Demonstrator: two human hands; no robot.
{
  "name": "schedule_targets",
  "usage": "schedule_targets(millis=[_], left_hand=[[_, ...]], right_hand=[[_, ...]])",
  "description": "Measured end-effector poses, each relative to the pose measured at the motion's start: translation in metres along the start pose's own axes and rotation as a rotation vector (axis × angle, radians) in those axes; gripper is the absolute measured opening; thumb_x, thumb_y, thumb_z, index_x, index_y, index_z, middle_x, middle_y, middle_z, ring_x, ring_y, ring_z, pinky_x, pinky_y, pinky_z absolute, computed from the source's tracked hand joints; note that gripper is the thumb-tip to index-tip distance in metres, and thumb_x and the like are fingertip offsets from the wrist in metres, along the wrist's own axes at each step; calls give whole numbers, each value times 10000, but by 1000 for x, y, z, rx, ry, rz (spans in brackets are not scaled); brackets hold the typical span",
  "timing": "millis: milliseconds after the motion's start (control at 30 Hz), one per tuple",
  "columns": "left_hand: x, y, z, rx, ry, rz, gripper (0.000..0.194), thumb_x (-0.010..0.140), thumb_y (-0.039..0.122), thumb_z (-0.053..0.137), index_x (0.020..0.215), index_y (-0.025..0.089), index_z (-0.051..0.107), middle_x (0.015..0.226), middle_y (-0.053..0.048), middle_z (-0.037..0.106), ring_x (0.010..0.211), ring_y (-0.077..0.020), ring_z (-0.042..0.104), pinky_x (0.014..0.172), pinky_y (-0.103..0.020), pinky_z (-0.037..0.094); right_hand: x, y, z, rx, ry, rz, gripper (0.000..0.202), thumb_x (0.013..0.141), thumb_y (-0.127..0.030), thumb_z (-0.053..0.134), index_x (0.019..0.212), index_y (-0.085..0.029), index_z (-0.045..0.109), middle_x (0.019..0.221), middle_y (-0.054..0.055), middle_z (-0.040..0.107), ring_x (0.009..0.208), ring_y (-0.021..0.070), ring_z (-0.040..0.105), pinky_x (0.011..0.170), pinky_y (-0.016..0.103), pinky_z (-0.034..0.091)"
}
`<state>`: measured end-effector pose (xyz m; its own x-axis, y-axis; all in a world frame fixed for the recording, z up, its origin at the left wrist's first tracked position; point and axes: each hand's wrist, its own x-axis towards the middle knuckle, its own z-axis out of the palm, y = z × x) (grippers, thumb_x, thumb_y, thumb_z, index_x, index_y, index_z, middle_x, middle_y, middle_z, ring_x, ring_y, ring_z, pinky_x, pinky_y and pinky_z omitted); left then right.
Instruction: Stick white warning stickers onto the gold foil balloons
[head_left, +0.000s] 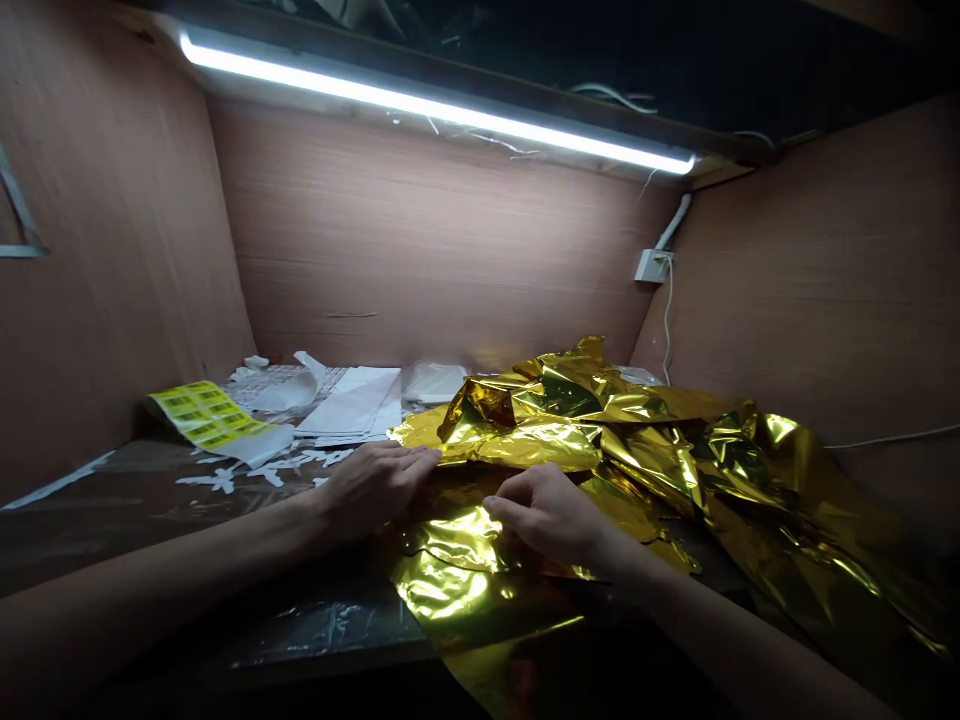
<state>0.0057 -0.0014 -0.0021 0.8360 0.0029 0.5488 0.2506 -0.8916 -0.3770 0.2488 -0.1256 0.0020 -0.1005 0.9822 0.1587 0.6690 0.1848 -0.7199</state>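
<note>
"Foil, gold and crumpled (547, 430), where does it lie?"

"From the middle of the frame across to the lower right, heaped highest right of center, with a smoother flap (450, 580) hanging toward the bottom edge."

"And the left hand (379, 482)?"

"Just left of center, palm down at the near left edge of the heap. Its fingers reach rightward, lying close together; their undersides are hidden, so I can't tell whether they pinch any foil."

"The right hand (551, 510)?"

"Right of it, a little lower, over the foil. The fingers are curled in, thumb pointing left beside them. Whether foil is caught between them, I can't tell."

"What's around them?"

"At middle left, a yellow label sheet (214, 415) with dark print, white paper sheets (360, 400) to its right, and small white cutouts (217, 478) scattered on the dark tabletop (150, 480) below. A lit tube light (435, 104) slants across the top, and a white socket box (651, 265) sits at upper right."
</note>
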Motion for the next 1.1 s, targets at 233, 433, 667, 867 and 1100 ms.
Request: schedule_targets(millis=[233,433,667,867,1100], left_hand=[[1,9,-7,37,173,105,210,1006,81,455,1130,94,624,1010,-123,780,831,-213,756,735,-317,604],[-5,18,1,-45,72,211,265,1011,55,411,992,133,663,831,-81,758,711,-178,709,691,-271,563],[-5,25,-2,-123,-135,138,280,1029,96,412,865,146,632,754,-52,701,664,-174,660,660,-276,526],[-6,26,-2,-137,-116,118,216,999,70,432,927,139,624,726,-62,685,629,-180,654,577,-269,505],[-9,26,4,-154,-95,98,210,969,62,453,1016,150,638,767,-82,707,682,-195,680,642,-282,560]], right_hand=[[27,-3,-2,1197,170,419,309,922,-361,660,1111,-118,683,1033,133,775,902,233,760,860,389,627],[70,30,-9,941,532,485,68,799,-91,649,815,-145,611,706,42,695,632,175,690,686,341,631],[55,22,-32,420,596,246,186,704,-264,791,703,-159,638,586,7,619,537,154,570,477,257,460],[53,39,-37,144,382,272,118,685,-242,733,727,-148,676,617,52,659,552,179,589,485,274,446],[51,51,-35,-513,466,26,223,839,-292,606,690,-162,709,646,82,623,640,207,569,588,313,433]])
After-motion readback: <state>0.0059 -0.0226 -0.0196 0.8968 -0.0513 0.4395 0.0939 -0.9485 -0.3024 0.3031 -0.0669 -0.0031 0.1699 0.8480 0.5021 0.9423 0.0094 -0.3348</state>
